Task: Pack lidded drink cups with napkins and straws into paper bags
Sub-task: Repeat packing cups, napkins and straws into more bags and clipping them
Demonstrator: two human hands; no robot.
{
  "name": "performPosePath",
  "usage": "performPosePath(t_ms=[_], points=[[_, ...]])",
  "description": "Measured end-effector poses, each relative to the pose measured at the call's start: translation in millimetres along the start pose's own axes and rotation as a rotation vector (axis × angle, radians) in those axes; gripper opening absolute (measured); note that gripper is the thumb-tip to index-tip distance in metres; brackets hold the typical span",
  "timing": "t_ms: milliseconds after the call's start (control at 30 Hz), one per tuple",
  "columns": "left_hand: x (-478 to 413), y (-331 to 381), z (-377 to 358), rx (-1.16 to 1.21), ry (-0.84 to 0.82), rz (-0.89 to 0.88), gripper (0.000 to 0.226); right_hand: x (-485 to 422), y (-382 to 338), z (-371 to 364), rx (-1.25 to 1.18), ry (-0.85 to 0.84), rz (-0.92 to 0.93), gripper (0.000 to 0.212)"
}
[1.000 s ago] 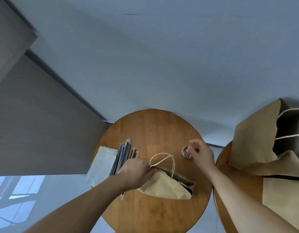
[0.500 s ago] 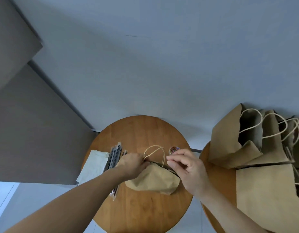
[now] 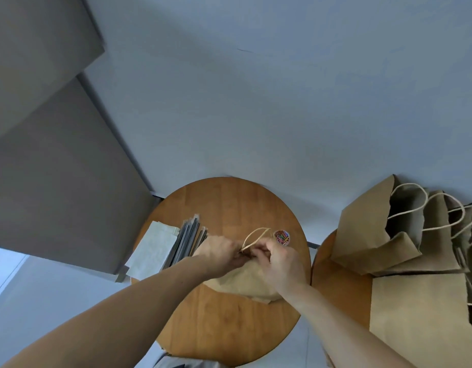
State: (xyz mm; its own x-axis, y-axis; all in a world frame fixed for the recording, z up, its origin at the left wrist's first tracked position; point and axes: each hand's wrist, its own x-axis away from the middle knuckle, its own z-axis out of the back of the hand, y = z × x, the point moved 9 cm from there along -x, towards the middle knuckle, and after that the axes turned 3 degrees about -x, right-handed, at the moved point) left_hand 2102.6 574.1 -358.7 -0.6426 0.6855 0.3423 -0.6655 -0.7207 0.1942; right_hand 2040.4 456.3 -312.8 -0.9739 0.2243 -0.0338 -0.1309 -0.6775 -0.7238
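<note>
the bag (image 3: 245, 284) lies near the middle of the round table (image 3: 229, 203), its handle (image 3: 254, 235) looping up toward 12 o'clock. the left hand (image 3: 219, 254) and the right hand (image 3: 284, 264) meet at the bag's top, fingers curled and pinching the paper there. straws (image 3: 188, 243) lie at 10 o'clock, napkins (image 3: 152, 248) beside them overhang the rim, a clip tub (image 3: 282, 237) stands at 2 o'clock. spare bags (image 3: 375, 235) sit at 3 o'clock on a second table (image 3: 341, 296).

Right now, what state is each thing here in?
bag: on the table, top pinched between both hands
left hand: gripping the bag's top
right hand: gripping the bag's top
straws: lying bundled
napkins: stacked flat
clip tub: open
spare bags: standing open
</note>
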Motion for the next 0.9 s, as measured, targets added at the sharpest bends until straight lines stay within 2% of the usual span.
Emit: performPosePath(t_ms=[100, 333, 667, 800, 900], points=[[-0.2, -3.0, 1.1, 0.043, -0.017, 0.017, 0.044, -2.5, 4.2, -4.8, -0.033, -0.072, -0.041, 0.008], [1.4, 1.9, 4.3, 0.107, -0.047, -0.031, 0.041, -8.8, 5.1, -11.9, 0.042, -0.143, -0.086, 0.012], [2.1, 3.8, 4.0, 0.154, -0.044, -0.059, 0.029, -7.0, -3.8, -15.7, 0.181, -0.185, 0.008, 0.015], [2.8, 2.4, 3.1, 0.18, -0.027, -0.047, 0.028, -6.5, -1.3, -18.5, 0.201, -0.208, -0.003, 0.016], [3.7, 3.1, 3.4, 0.213, -0.021, -0.045, 0.027, -6.1, 2.8, -23.9, 0.309, -0.257, -0.014, 0.019]])
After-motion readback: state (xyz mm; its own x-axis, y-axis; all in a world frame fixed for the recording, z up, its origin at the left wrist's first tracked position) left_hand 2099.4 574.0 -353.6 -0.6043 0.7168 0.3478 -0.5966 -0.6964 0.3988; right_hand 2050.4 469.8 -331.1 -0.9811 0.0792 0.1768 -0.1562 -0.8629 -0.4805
